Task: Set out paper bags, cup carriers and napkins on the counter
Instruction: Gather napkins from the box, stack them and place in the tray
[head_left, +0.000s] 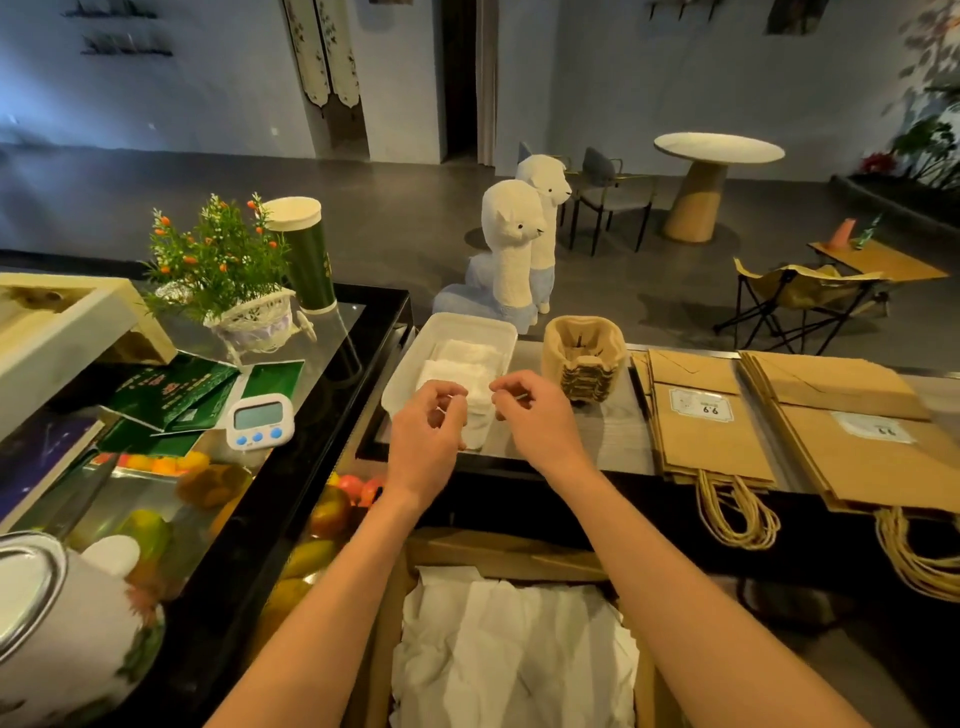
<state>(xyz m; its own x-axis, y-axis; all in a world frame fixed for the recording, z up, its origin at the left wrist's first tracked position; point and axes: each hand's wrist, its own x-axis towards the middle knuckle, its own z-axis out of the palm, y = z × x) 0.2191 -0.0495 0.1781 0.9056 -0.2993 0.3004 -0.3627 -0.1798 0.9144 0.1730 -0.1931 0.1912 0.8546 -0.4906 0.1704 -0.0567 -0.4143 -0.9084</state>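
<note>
A person's left hand (428, 423) and right hand (527, 413) hover side by side over the near end of a white rectangular plastic tray (410, 358). The tray stands on the grey metal counter (608, 441) and holds a stack of folded white paper napkins (462, 364).

The napkins lie directly beyond and below the fingers (447, 387), and the tray's long axis runs away from the person. The two hands flank the stack's near edge and are about equally close to it. The fingers of both hands are loosely curled, thumb near forefinger. Whether either pinches a napkin or holds nothing cannot be told from this angle.

Just to the right of the tray sits a nested stack of brown moulded-pulp cup carriers (584, 364), and the right hand is the nearer to it. Further right, two piles of flat brown kraft paper bags (711, 431) with twine handles lie with the handles hanging over the counter's near edge. Below the forearms is an open cardboard box of crumpled white paper (514, 649).

All three supplies appear set out, so any coming move likely amounts to squaring the napkins.
</note>
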